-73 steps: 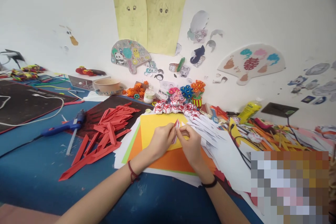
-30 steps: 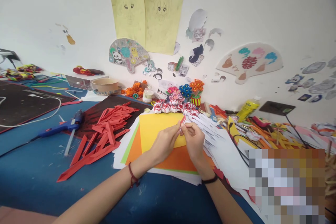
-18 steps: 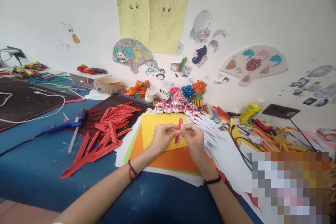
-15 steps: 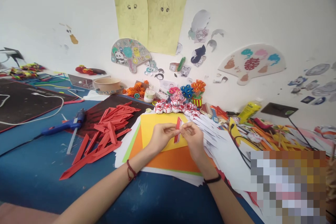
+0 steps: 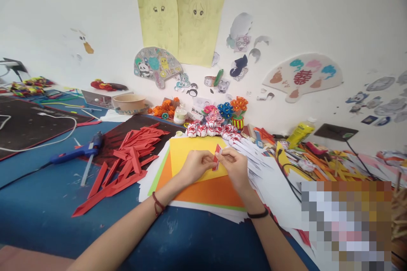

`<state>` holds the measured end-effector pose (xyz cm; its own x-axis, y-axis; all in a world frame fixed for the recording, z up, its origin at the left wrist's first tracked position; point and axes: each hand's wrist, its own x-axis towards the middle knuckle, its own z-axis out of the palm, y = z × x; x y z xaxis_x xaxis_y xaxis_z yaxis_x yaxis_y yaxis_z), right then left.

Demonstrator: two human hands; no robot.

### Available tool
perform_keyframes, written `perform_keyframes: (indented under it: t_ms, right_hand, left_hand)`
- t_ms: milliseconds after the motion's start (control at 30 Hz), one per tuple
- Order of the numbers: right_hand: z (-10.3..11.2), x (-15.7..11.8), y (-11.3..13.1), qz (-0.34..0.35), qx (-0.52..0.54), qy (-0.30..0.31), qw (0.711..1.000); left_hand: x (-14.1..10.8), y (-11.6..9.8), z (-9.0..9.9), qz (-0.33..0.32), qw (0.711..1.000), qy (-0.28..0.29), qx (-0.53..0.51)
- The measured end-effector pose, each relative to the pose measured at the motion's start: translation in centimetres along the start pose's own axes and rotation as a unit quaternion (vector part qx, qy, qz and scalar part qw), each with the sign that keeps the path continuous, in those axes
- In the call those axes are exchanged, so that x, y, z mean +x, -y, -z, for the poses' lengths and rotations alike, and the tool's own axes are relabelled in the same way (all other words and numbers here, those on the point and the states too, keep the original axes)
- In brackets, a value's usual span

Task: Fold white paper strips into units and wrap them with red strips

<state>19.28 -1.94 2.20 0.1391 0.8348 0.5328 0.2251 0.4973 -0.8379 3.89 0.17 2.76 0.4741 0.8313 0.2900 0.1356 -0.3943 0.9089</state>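
Both my hands meet over the stacked coloured paper, pinching one small folded strip of red and white paper [image 5: 217, 155] between them. My left hand [image 5: 197, 167] grips its left side, thumb and fingers pressed together. On the other side my right hand [image 5: 234, 166] is closed on the strip, its fingertips hiding part of it. Beneath them lie a yellow sheet [image 5: 181, 152] and an orange sheet [image 5: 203, 194], with green and white paper below. To the left is a heap of folded red paper strips [image 5: 136, 159].
A blue glue gun [image 5: 76, 152] lies left of the red heap. Red-and-white paper pieces [image 5: 203, 129] stand behind the sheets, near pipe-cleaner flowers [image 5: 239, 105]. White paper strips [image 5: 257, 163] spread to the right, below a yellow bottle [image 5: 300, 133]. A bowl [image 5: 129, 103] stands near the wall.
The red and white strip sits slightly differently between my fingers, with less of its lower end showing. My right hand has shifted a little; both hands keep hold of it.
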Motion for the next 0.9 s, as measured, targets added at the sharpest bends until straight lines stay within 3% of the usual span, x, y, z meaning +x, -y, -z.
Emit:
perform_keyframes:
  t_ms: [167, 400, 600, 733, 900]
  right_hand:
    - [0.3, 0.1, -0.7, 0.005, 0.0, 0.007, 1.0]
    - [0.4, 0.3, -2.8, -0.023, -0.045, 0.028, 0.998]
    - [0.8, 0.5, -3.1, -0.027, -0.06, 0.039, 0.997]
    - [0.5, 0.2, -2.5, -0.016, -0.071, 0.028, 0.997]
    - [0.0, -0.4, -0.9, 0.007, -0.076, 0.008, 0.997]
  left_hand:
    - [0.0, 0.3, 0.2, -0.061, 0.991, -0.015, 0.115]
    - [0.5, 2.6, 0.1, -0.049, 0.986, 0.0, 0.16]
    - [0.6, 3.0, 0.0, -0.057, 0.981, 0.002, 0.188]
    - [0.5, 2.8, 0.0, -0.069, 0.985, 0.012, 0.156]
    - [0.6, 2.3, -0.1, -0.066, 0.996, 0.063, 0.011]
